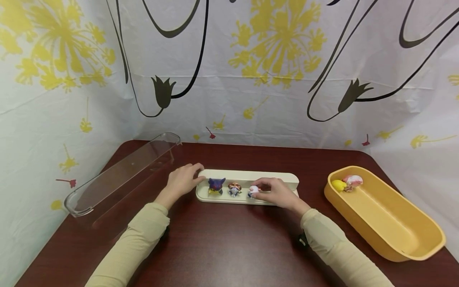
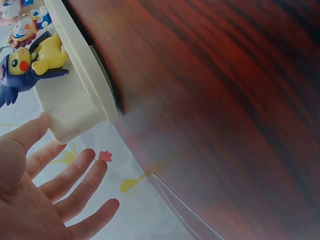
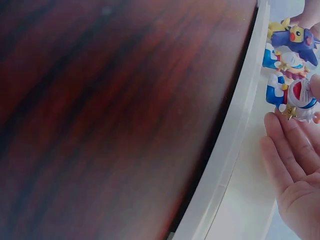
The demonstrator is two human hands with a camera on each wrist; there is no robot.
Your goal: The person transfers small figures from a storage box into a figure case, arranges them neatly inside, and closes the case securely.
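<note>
My right hand (image 1: 277, 193) pinches a small white-and-blue figurine (image 3: 295, 95) over the right part of a cream tray (image 1: 251, 175), with the thumb on its head. The figurine has an open red mouth and a gold piece at its front. Left of it, in the tray, stand a figurine with an orange-brown top (image 1: 234, 189) and a yellow figurine in a dark blue winged costume (image 2: 45, 57). At the tray's left end is my left hand (image 1: 182, 179), its thumb tip right at the edge (image 2: 42, 122) and its other fingers spread loosely outside.
To the right, a yellow bin (image 1: 380, 211) holds a yellow piece (image 1: 338, 185) and a pink-and-white figurine (image 1: 353, 181) at its far end. A clear plastic cover (image 1: 125, 171) lies on the left of the dark wooden table (image 1: 215, 247). Patterned white cloth (image 1: 222, 107) hangs behind.
</note>
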